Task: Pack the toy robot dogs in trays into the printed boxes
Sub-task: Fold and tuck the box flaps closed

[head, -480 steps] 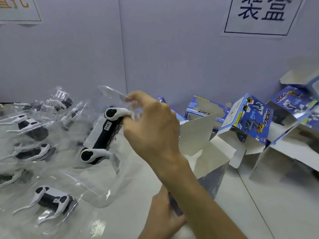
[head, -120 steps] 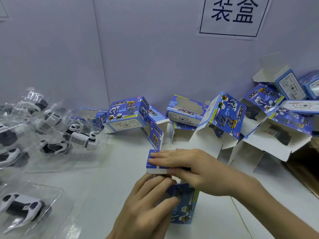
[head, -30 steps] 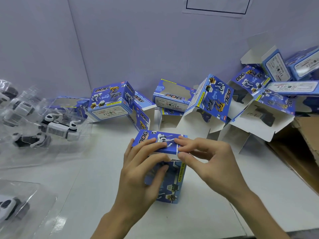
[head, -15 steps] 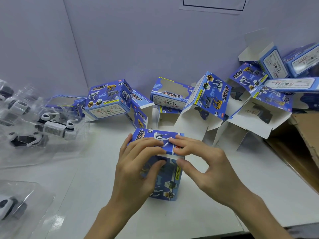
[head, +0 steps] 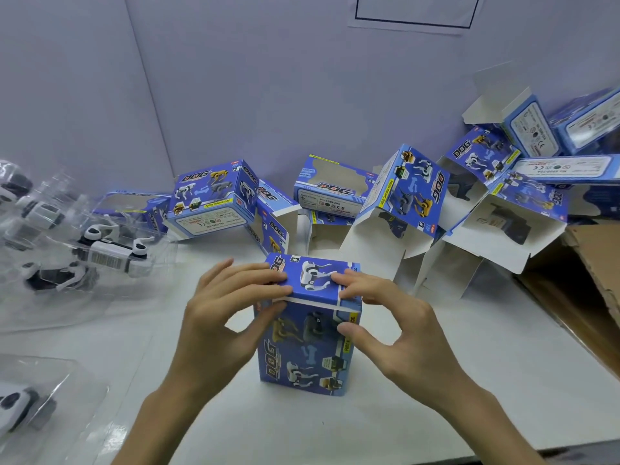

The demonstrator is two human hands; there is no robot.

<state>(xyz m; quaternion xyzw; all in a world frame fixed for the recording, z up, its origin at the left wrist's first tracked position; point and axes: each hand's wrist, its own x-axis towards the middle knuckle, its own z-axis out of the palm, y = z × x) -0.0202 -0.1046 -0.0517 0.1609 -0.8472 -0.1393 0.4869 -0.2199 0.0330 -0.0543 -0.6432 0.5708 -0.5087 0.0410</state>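
Step in hand: closing. Printed box [head: 302, 350] stands upright on white table [head: 436, 330], centre front, betw. both hands. L hand [head: 214, 323]: fingers across lid flap [head: 312, 280], thumb on front panel below, pinching top edge. R hand [head: 396, 333]: same at right corner. Flap is down but a pale seam shows, so tuck prob. not fully home. Contents not visible. Next, I judge: press flap flush, set box aside, fetch a trayed dog [head: 110, 253] from left and an open box [head: 409, 193] from back row.
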